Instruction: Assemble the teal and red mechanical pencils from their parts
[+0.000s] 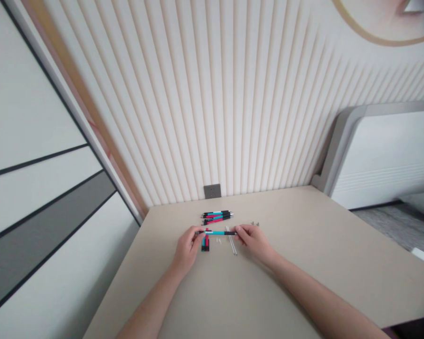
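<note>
A blue and black pen point(217, 232) is held level above the table between my two hands. My left hand point(189, 245) pinches its clip end, and my right hand point(253, 239) pinches the black tip end. Below the pen lie a blue and a red pen barrel point(207, 244), side by side near my left fingers. Two thin white refills point(232, 245) rest on the table close to my right fingertips. Between barrels and refills are small whitish pieces point(218, 240), too small to make out. Small grey pieces point(255, 223) sit just beyond my right hand.
A pile of blue, red and black pens point(217, 216) lies farther back on the beige table point(205, 292). Behind it stands a ribbed white wall with a dark socket point(212, 190). A white cabinet point(31, 226) borders the left, and a pale headboard point(392, 150) the right.
</note>
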The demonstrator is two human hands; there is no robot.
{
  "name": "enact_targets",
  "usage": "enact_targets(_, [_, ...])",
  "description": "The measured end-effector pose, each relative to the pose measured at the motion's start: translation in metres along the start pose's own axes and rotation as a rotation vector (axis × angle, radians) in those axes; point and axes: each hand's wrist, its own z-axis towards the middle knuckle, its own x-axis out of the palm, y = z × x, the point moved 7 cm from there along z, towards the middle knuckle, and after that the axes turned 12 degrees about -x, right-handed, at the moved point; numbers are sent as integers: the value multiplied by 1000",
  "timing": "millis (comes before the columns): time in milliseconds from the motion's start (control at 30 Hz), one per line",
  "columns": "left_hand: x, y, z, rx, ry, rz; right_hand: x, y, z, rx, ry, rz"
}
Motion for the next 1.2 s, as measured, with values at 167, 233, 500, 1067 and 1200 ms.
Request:
enact_targets(167, [0, -6, -4, 60, -41, -29, -3, -2, 1, 85, -13, 142])
enact_targets(233, [1, -5, -4, 49, -46, -1, -6, 0, 0, 96, -35, 175])
enact_targets(500, [0, -2, -2, 48, -51, 54, -12, 5, 0, 42, -77, 151])
enact_targets(1067, [-8, -32, -17, 395, -134, 60, -11, -1, 1, 11, -53, 8])
enact_targets(1200, [-9, -32, -17, 395, -139, 61, -11, -2, -1, 34, -47, -44])
